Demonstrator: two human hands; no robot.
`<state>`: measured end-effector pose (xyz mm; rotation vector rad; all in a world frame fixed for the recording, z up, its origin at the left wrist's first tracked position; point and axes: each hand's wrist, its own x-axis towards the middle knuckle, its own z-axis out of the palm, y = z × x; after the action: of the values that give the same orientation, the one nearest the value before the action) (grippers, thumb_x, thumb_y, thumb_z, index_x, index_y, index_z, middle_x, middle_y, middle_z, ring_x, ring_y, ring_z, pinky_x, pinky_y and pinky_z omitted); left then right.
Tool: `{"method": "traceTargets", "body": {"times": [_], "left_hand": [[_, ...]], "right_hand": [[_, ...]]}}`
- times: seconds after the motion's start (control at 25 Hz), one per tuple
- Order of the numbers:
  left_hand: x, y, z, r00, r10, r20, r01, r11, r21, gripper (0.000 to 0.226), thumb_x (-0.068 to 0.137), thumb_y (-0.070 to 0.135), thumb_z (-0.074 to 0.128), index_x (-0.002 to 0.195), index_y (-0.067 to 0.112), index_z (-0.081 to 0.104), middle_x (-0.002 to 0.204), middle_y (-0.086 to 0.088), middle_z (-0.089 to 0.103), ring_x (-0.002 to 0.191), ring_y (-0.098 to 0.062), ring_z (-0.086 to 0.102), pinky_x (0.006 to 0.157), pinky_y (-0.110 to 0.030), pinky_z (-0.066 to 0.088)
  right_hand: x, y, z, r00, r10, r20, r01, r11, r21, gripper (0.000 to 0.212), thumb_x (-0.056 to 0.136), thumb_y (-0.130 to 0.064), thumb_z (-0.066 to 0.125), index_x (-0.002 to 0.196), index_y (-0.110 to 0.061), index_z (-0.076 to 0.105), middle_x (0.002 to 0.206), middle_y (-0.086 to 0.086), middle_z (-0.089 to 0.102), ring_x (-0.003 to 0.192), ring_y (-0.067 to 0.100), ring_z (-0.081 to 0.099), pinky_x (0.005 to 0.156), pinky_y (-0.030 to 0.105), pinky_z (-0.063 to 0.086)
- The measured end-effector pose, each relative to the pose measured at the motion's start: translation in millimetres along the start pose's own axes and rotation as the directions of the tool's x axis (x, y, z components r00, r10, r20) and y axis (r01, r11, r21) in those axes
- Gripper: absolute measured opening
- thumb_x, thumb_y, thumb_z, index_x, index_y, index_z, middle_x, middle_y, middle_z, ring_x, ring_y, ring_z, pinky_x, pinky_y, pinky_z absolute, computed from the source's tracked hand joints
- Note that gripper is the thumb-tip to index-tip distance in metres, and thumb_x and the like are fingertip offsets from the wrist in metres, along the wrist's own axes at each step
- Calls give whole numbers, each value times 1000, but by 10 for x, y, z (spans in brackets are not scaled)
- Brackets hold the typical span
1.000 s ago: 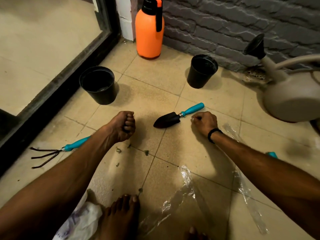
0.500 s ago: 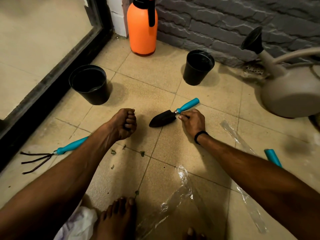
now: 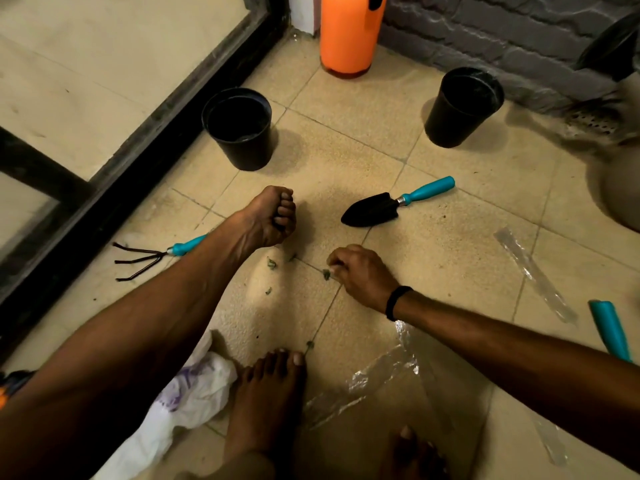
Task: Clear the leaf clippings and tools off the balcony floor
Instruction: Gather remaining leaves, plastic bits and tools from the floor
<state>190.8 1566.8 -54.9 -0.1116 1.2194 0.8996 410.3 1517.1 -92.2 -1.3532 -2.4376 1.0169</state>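
Small green leaf clippings point(image 3: 271, 263) lie scattered on the beige tile floor point(image 3: 346, 161) between my hands. My right hand point(image 3: 360, 273) is down on the floor, its fingertips pinching one clipping point(image 3: 326, 274). My left hand point(image 3: 273, 216) hovers as a closed fist with something dark between the curled fingers. A black trowel point(image 3: 374, 211) with a teal handle lies just beyond my right hand. To the left, partly under my left forearm, is a three-pronged hand rake point(image 3: 145, 258). Another teal handle point(image 3: 611, 329) shows at the right behind my right arm.
Two black pots point(image 3: 239, 133) point(image 3: 460, 109) stand beyond the tools, with an orange sprayer point(image 3: 348, 32) against the brick wall and a watering can point(image 3: 620, 188) at right. Clear plastic wrap point(image 3: 374, 379) and a white bag point(image 3: 187, 393) lie near my bare foot point(image 3: 266, 403). A dark door frame point(image 3: 138, 143) borders the left.
My right hand has left the trowel handle and come back toward me, down onto a clipping near the tile joint. The left fist has stayed closed; the view has tilted down.
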Motion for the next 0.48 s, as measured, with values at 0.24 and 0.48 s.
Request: {"method": "traceTargets", "body": {"times": [0.24,0.48], "left_hand": [[-51,-37,-101,999,24,-41,-23,1000,13,49,103,23,40,54,26,42,48,10,29,37,-4,22,33,-14,15],[-105,-105,-133,996,31,-86,-24,997,78,40,102,27,41,64,23,49,54,7,38,43,-6,31,37,-16,23]], "right_hand": [[74,-141,82,973,-169,158,198,962,-187,17,95,-16,58,107,-9,69,102,10,60,92,23,58,79,33,49],[365,-399,-193,992,85,-92,-61,970,234,10,90,-16,65,94,-11,73,82,-2,69,76,11,65,72,26,54]]}}
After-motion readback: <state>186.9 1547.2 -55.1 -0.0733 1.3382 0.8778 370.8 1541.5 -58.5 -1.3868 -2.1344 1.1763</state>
